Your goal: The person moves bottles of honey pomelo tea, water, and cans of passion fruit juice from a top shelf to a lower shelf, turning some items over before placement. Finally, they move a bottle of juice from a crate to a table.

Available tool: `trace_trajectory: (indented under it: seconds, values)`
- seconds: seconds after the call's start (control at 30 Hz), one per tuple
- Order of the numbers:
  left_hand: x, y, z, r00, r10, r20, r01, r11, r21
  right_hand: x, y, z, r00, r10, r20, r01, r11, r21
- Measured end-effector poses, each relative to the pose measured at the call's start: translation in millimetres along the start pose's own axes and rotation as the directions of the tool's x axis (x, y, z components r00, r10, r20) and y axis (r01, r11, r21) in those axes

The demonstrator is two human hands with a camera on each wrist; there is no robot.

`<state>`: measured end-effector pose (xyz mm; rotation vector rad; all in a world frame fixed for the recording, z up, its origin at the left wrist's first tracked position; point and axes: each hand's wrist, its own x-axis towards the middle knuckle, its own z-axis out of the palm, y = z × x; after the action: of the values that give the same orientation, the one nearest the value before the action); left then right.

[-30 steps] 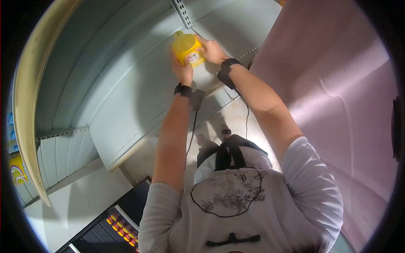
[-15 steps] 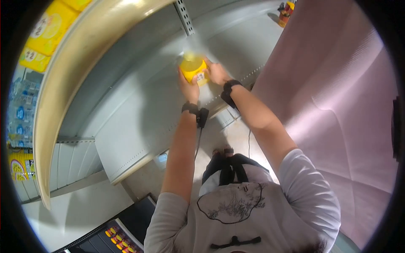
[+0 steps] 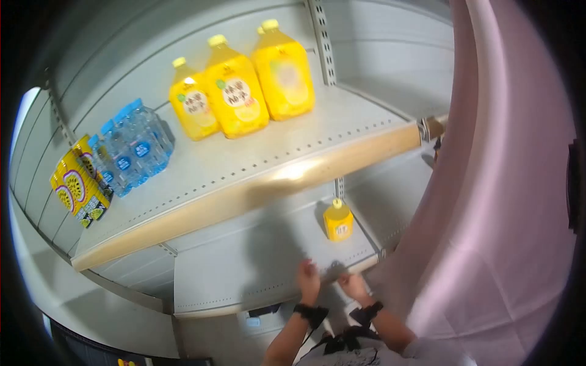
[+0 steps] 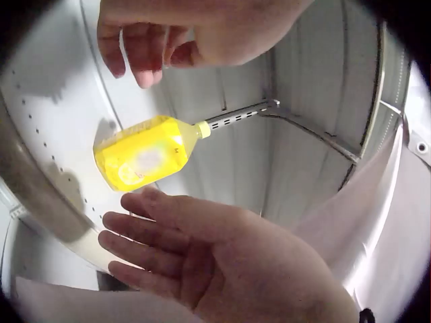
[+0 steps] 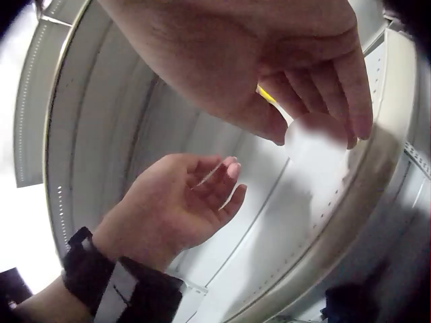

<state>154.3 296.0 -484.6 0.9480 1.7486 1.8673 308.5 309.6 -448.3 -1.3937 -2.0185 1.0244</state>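
A yellow juice bottle (image 3: 338, 222) with a pale yellow cap stands upright on the lower shelf (image 3: 238, 274), near its right end. Both hands are off it, drawn back toward the shelf's front edge. My left hand (image 3: 309, 283) has loosely bent fingers and holds nothing. To its right is my right hand (image 3: 355, 287), also holding nothing. In the left wrist view the bottle (image 4: 145, 153) shows between the left hand (image 4: 209, 30) and the right hand (image 4: 215, 252), whose fingers are extended. The right wrist view shows only a yellow sliver of bottle (image 5: 267, 95) behind the right hand (image 5: 269, 60).
On the upper shelf (image 3: 201, 171) stand several large yellow juice bottles (image 3: 237, 94), packs of blue-capped water bottles (image 3: 135, 146) and yellow passion-fruit packages (image 3: 79, 183). That shelf's front edge (image 3: 293, 174) overhangs the lower one. A pink cloth (image 3: 506, 213) hangs along the right side.
Both hands have let go of the yellow juice bottle, leaving it on the lower shelf, and moved back toward the body. The head view has tilted up, bringing the upper shelf into sight.
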Motion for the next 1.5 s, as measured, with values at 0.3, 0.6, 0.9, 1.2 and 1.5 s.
trace_trajectory:
  seconds: [0.3, 0.6, 0.9, 1.2, 1.5]
  values:
    - [2.6, 238.8, -46.0, 0.7, 0.704, 0.121, -0.633, 0.534, 0.56, -21.0, -180.1, -106.7, 0.825, -0.563, 0.041, 0.551, 0.819, 0.162]
    - [-43.1, 432.5, -57.2, -0.056, 0.98, 0.191, -0.884, -0.137, 0.447, -57.5, -250.8, -131.4, 0.109, -0.99, -0.087, 0.976, 0.09, 0.199]
    - [-60.0, 450.6, -96.9, 0.009, 0.917, 0.399, -0.973, -0.083, 0.214, -81.7, -278.9, -129.5, -0.124, -0.986, -0.114, 0.962, -0.147, 0.229]
    - [-73.5, 470.3, -62.6, 0.299, 0.91, 0.287, -0.931, 0.344, -0.122, -63.5, -309.9, -157.2, -0.107, -0.991, -0.085, 0.957, -0.126, 0.261]
    - [43.0, 496.0, -57.3, 0.36, 0.933, -0.011, -0.902, 0.351, 0.253, 10.7, -374.8, -240.0, 0.124, -0.965, -0.231, 0.904, 0.206, -0.374]
